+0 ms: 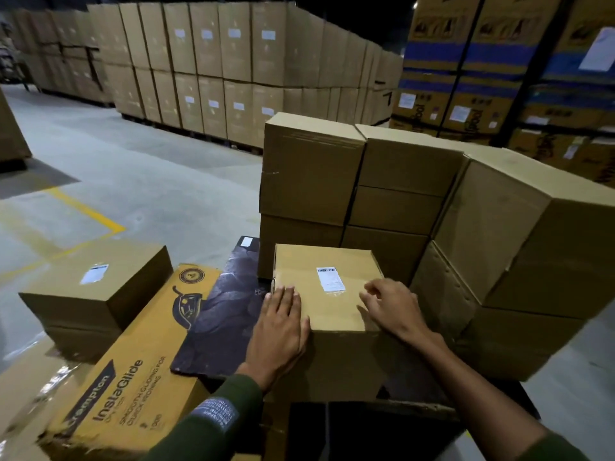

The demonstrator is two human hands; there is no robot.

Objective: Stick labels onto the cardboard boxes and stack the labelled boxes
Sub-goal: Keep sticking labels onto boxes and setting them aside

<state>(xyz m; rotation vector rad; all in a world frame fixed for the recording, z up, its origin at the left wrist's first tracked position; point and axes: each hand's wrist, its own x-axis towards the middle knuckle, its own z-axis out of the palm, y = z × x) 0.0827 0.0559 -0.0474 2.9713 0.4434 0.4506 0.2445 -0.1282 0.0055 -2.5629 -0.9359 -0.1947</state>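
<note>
Fingers [289, 296] of the left hand [279, 331] lie straight and together, flat on the box [332, 314] at its near left corner; the right hand [394, 307] rests on the box's right edge, fingers loosely curled, clamped on nothing. One label [330, 278] sits on the box top between both hands, just beyond the fingertips. A second labelled box [100, 287] stands well apart to the left

Stacked boxes [366, 181] are walling in the labelled box [327, 294] behind and right — open floor [133, 181] is lying leftward
</note>
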